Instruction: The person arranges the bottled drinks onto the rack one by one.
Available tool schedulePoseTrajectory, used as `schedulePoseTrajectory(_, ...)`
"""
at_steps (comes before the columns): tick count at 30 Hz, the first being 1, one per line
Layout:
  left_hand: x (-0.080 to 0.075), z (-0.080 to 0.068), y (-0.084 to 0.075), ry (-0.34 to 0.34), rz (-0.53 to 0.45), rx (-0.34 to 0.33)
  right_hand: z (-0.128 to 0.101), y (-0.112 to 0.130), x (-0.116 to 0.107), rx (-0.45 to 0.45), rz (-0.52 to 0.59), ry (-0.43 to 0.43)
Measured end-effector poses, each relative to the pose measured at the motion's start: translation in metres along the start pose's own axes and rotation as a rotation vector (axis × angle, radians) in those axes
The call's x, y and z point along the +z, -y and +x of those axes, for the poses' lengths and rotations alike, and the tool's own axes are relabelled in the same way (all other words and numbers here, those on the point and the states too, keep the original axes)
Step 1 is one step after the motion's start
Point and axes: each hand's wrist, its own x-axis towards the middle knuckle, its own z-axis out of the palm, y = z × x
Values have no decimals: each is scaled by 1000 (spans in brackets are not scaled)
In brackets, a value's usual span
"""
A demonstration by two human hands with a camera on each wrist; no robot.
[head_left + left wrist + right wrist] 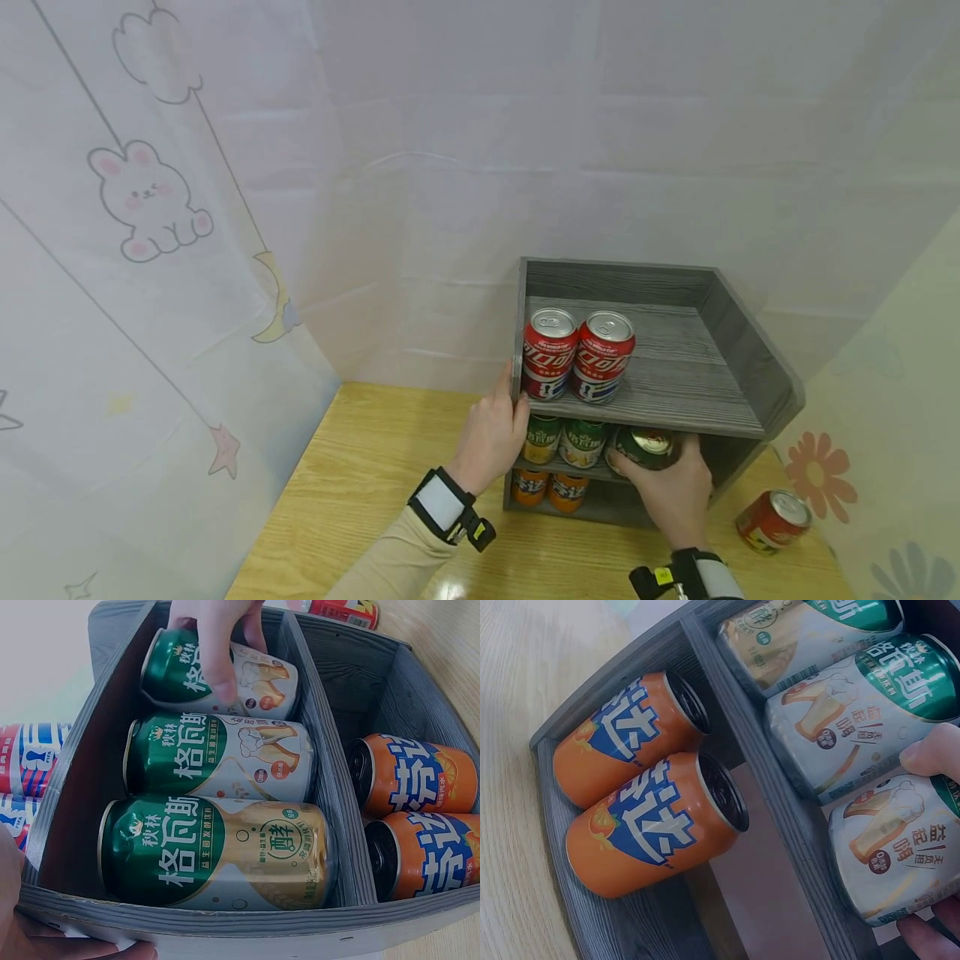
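My right hand (675, 492) holds a green-and-white drink can (889, 847) on the middle level of a grey wooden shelf (682, 354), fingers and thumb on opposite sides of it. In the head view this can leans, its gold-toned lid turned toward me. Left of it stand a second green-and-white can (225, 754) and a green-and-gold can (217, 851). My left hand (491, 437) grips the shelf's left side panel, thumb at the front edge, the other fingers along the outside.
Two red cola cans (551, 354) stand on the top level, at the left. Below, two orange soda cans (652, 821) sit on the bottom level. Another red can (772, 521) stands on the wooden table (360, 467), right of the shelf. Printed cloth walls surround the table.
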Motion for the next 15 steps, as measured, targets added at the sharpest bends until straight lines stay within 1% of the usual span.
schedulePoseTrajectory(4,0,0,0,-9,0,6,2,-2,2,-40,2,-5)
schedulePoseTrajectory(8,1,0,0,-10,5,7,5,-3,4,-87,-38,-15)
schedulePoseTrajectory(11,0,0,0,-6,6,4,6,-5,5,-100,-63,-17)
schedulePoseTrajectory(15,0,0,-1,-15,2,12,7,-7,7,-108,-68,-21)
